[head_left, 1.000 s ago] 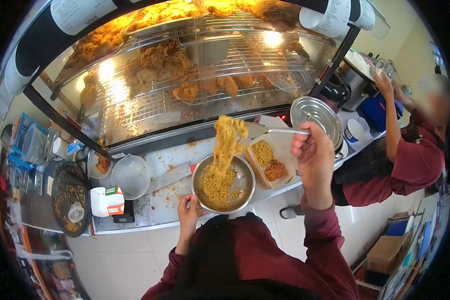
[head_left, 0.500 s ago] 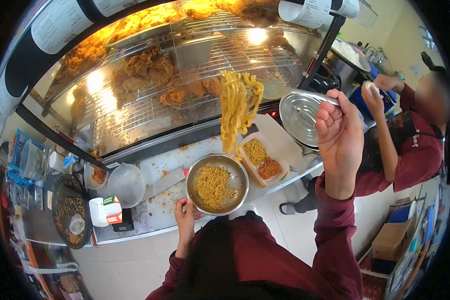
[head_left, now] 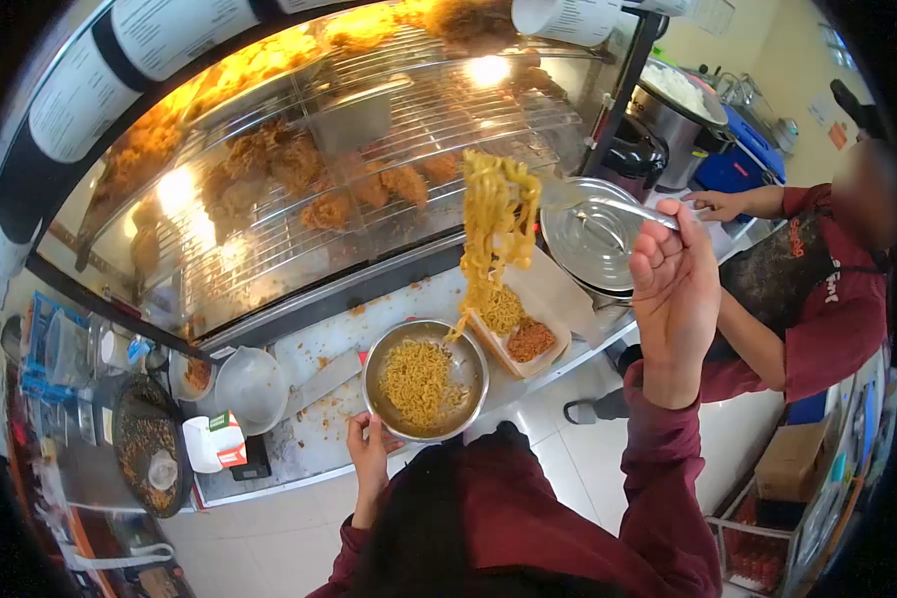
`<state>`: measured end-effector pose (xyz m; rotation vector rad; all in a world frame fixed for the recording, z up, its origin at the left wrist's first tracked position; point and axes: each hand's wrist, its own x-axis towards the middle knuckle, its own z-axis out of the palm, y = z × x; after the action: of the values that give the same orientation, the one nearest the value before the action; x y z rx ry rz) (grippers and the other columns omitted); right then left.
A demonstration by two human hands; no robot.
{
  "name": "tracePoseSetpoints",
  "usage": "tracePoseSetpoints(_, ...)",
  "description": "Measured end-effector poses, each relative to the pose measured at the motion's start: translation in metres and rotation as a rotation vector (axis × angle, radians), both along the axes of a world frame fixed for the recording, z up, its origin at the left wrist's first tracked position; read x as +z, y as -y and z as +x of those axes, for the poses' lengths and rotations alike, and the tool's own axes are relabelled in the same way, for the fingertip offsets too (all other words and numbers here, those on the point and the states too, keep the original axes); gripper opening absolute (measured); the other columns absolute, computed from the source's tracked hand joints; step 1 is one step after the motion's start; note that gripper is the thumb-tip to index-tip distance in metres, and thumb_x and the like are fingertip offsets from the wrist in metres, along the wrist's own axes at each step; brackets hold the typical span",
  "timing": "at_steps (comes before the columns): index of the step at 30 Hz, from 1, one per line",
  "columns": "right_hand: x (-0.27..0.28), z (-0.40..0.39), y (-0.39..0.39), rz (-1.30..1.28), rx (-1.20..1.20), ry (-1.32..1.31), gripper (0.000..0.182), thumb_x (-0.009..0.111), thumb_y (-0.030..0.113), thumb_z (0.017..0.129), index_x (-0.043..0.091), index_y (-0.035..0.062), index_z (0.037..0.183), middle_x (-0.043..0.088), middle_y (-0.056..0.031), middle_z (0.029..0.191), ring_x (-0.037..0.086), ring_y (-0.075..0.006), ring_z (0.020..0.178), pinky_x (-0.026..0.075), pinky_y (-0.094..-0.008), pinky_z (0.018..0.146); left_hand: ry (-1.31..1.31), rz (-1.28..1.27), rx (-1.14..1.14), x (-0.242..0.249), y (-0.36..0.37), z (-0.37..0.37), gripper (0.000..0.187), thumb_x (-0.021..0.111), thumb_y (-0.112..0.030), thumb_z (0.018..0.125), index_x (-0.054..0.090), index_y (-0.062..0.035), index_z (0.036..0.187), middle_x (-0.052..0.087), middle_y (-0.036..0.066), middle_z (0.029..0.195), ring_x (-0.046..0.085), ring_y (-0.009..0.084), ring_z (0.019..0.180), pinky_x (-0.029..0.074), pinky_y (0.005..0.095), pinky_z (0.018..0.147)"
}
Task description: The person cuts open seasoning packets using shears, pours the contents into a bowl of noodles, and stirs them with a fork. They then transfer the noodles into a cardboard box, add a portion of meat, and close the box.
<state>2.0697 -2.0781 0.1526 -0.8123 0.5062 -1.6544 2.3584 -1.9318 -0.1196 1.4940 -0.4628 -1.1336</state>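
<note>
My right hand (head_left: 678, 269) is raised at the right, its fingers closed on the handle of a metal fork (head_left: 623, 205). A long clump of yellow noodles (head_left: 495, 229) hangs from the fork's far end. Below it, a steel bowl (head_left: 473, 404) holds more noodles, and strands trail down near its rim. My left hand (head_left: 368, 453) grips the bowl's near left edge. Beside the bowl, an open cardboard box (head_left: 558, 344) contains noodles and a reddish crumbly food (head_left: 531, 341).
A heated glass cabinet (head_left: 369, 239) with fried chicken spans the back. A knife (head_left: 324, 384), plastic tubs (head_left: 252, 389) and a dark tray (head_left: 130, 429) lie left. A round metal lid (head_left: 598, 244) sits behind the box. A co-worker (head_left: 807, 279) stands at the right beside a rice pot (head_left: 678, 95).
The noodle clump now hangs more over the bowl's right rim and the box, with strands trailing lower. The co-worker's raised hands have come down, one reaching to the counter. The view has shifted slightly.
</note>
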Motion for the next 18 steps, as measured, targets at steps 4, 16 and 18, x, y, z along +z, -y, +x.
tracePoseSetpoints(4,-0.007,-0.003,-0.001,0.046,-0.006,-0.020,0.029,0.041,0.024,0.098,0.053,-0.0014,0.106,0.067,-0.0130,0.083,0.068,-0.0178,0.072,0.059,-0.0278,0.062,0.047,0.016,0.013,-0.004,0.001,-0.003,0.020,0.051,-0.024,0.096,0.049,-0.0042,0.102,0.055,0.004,0.077,0.058,0.0101,0.063,0.056,0.0264,0.053)
tracePoseSetpoints(16,-0.140,0.048,-0.028,0.306,0.062,-0.390,0.029,0.040,0.023,0.100,0.054,-0.0022,0.101,0.065,-0.0130,0.078,0.067,-0.0176,0.067,0.058,-0.0303,0.060,-0.064,-0.020,0.079,-0.001,-0.002,-0.004,0.023,0.049,-0.027,0.097,0.050,-0.0052,0.103,0.054,0.003,0.086,0.058,0.0095,0.066,0.056,0.0268,0.054)
tracePoseSetpoints(18,-0.195,0.057,-0.032,0.363,0.079,-0.523,0.028,0.039,0.021,0.100,0.055,-0.0024,0.099,0.065,-0.0118,0.077,0.066,-0.0160,0.066,0.057,-0.0286,0.059,-0.085,-0.026,0.092,0.002,-0.002,-0.004,0.023,0.048,-0.027,0.097,0.050,-0.0053,0.103,0.053,0.003,0.086,0.057,0.0095,0.067,0.056,0.0272,0.054)
